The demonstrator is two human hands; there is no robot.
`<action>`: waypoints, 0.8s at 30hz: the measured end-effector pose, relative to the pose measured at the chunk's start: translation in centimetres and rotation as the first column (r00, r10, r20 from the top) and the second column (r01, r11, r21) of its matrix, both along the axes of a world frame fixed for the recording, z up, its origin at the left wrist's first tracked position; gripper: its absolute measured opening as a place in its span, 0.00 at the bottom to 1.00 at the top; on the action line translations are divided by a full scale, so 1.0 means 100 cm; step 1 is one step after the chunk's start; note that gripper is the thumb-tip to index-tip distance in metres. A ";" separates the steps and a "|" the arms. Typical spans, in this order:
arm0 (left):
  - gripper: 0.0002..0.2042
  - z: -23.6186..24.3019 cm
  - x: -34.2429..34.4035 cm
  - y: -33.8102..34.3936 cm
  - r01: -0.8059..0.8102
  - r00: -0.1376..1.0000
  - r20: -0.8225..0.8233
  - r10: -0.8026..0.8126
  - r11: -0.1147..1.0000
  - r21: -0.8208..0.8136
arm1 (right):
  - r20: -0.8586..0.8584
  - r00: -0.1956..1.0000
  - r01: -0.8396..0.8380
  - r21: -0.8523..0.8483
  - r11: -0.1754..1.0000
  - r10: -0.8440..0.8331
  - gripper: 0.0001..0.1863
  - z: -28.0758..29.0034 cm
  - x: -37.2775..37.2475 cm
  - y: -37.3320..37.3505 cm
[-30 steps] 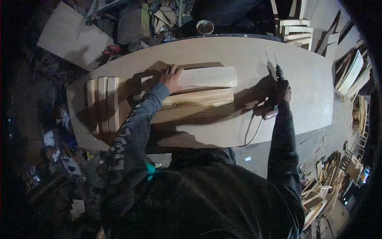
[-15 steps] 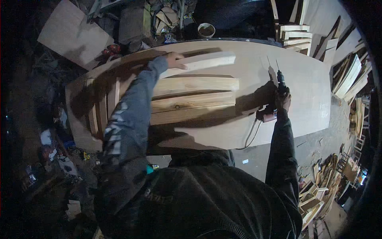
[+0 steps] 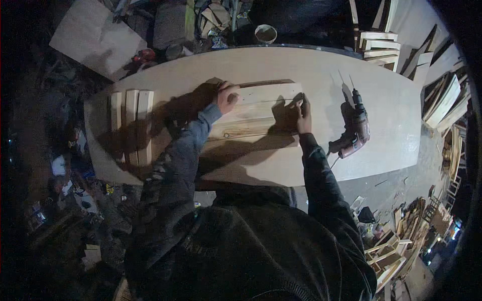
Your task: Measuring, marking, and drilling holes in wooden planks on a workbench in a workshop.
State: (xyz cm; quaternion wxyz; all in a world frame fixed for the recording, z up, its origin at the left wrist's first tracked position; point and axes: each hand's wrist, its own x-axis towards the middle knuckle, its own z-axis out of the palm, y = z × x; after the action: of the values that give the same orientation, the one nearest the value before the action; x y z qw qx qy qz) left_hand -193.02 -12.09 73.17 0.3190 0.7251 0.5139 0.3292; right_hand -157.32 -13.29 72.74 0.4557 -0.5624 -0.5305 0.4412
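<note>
Several pale wooden boards lie side by side on a large light sheet of wood [image 3: 251, 62] that covers the table. My left hand [image 3: 228, 98] is closed around the left end of the farthest wooden board [image 3: 268, 92]. At that board's right end, the closed fingers of my right hand [image 3: 303, 114] press against it. Nearer to me lies another board [image 3: 246, 129] with a dark knot. A dark red corded drill [image 3: 357, 131] rests on its side to the right, its long thin bit pointing away from me.
Three upright-lying wooden strips [image 3: 131, 125] sit at the sheet's left end. Beyond the far edge stands a bucket [image 3: 265, 33]. Stacked frames [image 3: 380, 47] and leaning offcuts [image 3: 444, 98] stand at the far right. Scrap wood [image 3: 394, 253] litters the floor at the lower right.
My right hand has let go of the drill, now lying on the sheet, and moved left to the boards. My left hand has brought the loose board down against the others.
</note>
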 end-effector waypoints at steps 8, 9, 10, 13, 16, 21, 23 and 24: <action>0.29 -0.006 -0.053 -0.158 -0.668 0.742 -0.027 0.670 0.742 0.047 | -0.158 0.987 -0.062 -0.164 0.985 0.036 0.30 -0.001 0.021 -0.012; 0.28 -0.014 -0.056 -0.188 -0.763 0.645 -0.033 0.764 0.645 0.030 | -0.187 0.982 -0.059 -0.235 0.970 0.014 0.31 0.001 0.029 -0.017; 0.28 -0.021 -0.058 -0.216 -0.746 0.658 -0.064 0.750 0.661 0.081 | -0.079 0.997 -0.018 -0.247 0.969 -0.002 0.29 0.000 0.028 -0.024; 0.29 -0.040 -0.051 -0.279 -0.835 0.519 0.089 0.850 0.526 -0.160 | 0.083 0.992 -0.066 -0.279 0.958 0.092 0.28 -0.002 0.039 -0.058; 0.28 -0.052 -0.032 -0.302 -0.784 0.395 0.185 0.900 0.435 -0.442 | 0.180 0.968 -0.151 -0.150 0.977 0.177 0.28 -0.008 0.029 -0.096; 0.28 -0.044 -0.037 -0.284 -0.736 0.406 0.423 0.810 0.564 -0.374 | 0.416 0.898 0.161 -0.003 0.987 -0.145 0.26 0.080 -0.005 -0.083; 0.29 -0.031 -0.044 -0.279 -0.700 0.387 0.497 0.777 0.598 -0.390 | -0.049 0.998 -0.026 0.175 0.984 0.035 0.25 0.172 0.005 -0.058; 0.32 -0.022 -0.046 -0.277 -0.691 0.472 0.309 0.825 0.564 -0.452 | 0.124 0.986 0.074 0.296 0.952 -0.115 0.20 0.221 0.015 -0.059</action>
State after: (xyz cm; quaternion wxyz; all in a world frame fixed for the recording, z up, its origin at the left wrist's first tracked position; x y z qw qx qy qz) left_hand -197.65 -39.80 71.01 0.3495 0.2591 0.7231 0.5366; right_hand -155.83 -19.18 94.89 0.5157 -0.5439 -0.5924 0.2957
